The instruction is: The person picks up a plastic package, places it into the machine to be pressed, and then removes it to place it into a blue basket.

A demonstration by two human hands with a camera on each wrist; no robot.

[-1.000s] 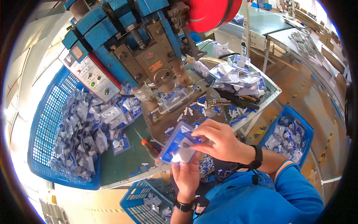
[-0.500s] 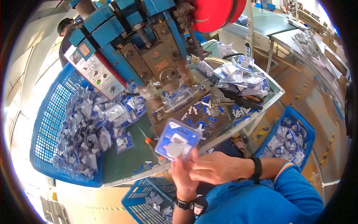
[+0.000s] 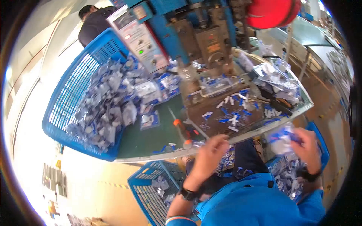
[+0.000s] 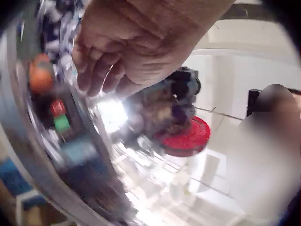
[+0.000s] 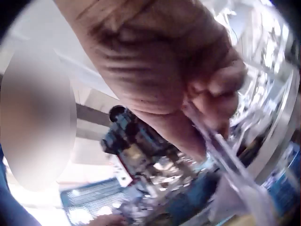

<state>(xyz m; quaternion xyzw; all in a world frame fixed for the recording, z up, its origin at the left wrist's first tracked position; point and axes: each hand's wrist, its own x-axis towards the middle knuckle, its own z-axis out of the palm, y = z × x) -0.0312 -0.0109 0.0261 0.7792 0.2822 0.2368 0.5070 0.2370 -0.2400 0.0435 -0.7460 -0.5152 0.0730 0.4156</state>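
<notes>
In the head view my right hand (image 3: 307,150) pinches a clear plastic blister pack with a blue card (image 3: 279,141) by its edge. The pack is blurred and overlaps the right-hand blue basket (image 3: 323,145), where many similar packs (image 3: 288,174) lie. Seen edge-on in the right wrist view, the same clear pack (image 5: 235,172) juts out from between thumb and fingers. My left hand (image 3: 210,156) holds nothing, its fingers loosely bent near the bench's front edge. In the left wrist view those fingers (image 4: 101,70) hang relaxed.
A blue press (image 3: 211,34) stands on the bench, small blue and white pieces (image 3: 233,113) strewn before it. Left are a large basket (image 3: 56,116) heaped with packs and an orange-handled screwdriver (image 3: 177,122). Another blue basket (image 3: 141,192) sits below. A person (image 3: 94,24) is behind.
My right hand has carried the blister pack away to the right, over the right-hand basket. My left hand has let go of it and stays near the bench edge. The head view has shifted.
</notes>
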